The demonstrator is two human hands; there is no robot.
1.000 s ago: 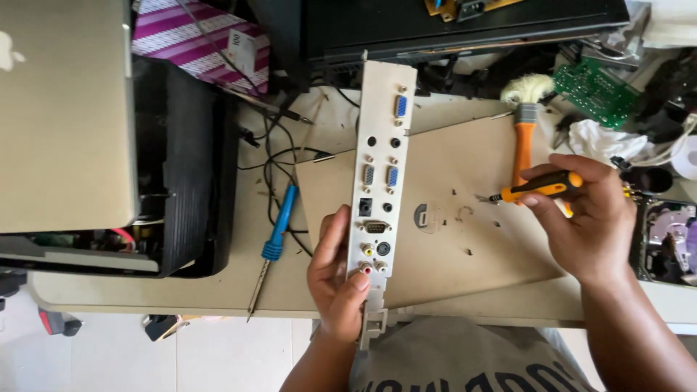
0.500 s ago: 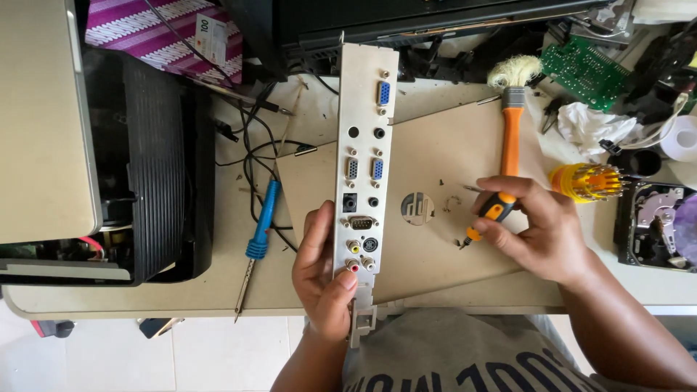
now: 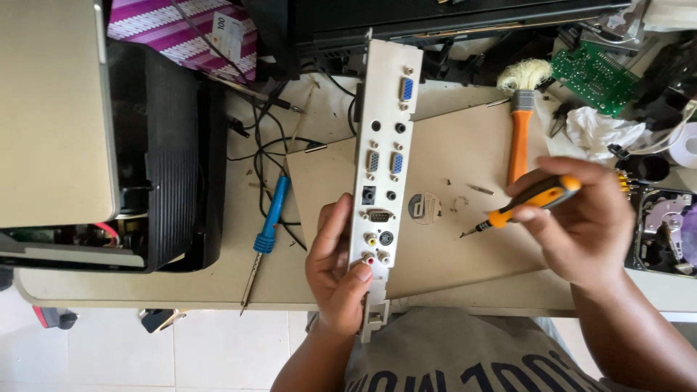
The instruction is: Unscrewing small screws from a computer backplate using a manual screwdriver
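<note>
My left hand (image 3: 336,274) grips the near end of a long white connector panel (image 3: 385,138) with blue, black and coloured ports, held upright on its edge over a beige board (image 3: 465,218). My right hand (image 3: 581,218) holds a small orange-and-black screwdriver (image 3: 526,203), its tip pointing left and down toward the board, just right of the panel. A few tiny screws (image 3: 481,189) lie on the board near the tip.
A blue-handled screwdriver (image 3: 267,232) lies left of the board among black cables (image 3: 261,138). An orange-handled brush (image 3: 519,123) lies at the back right, beside a green circuit board (image 3: 597,76). A black case under a beige lid (image 3: 51,116) fills the left. An opened drive (image 3: 664,229) sits far right.
My right hand has lifted and turned the small screwdriver so its tip now points left toward the panel. My left hand keeps its hold on the panel.
</note>
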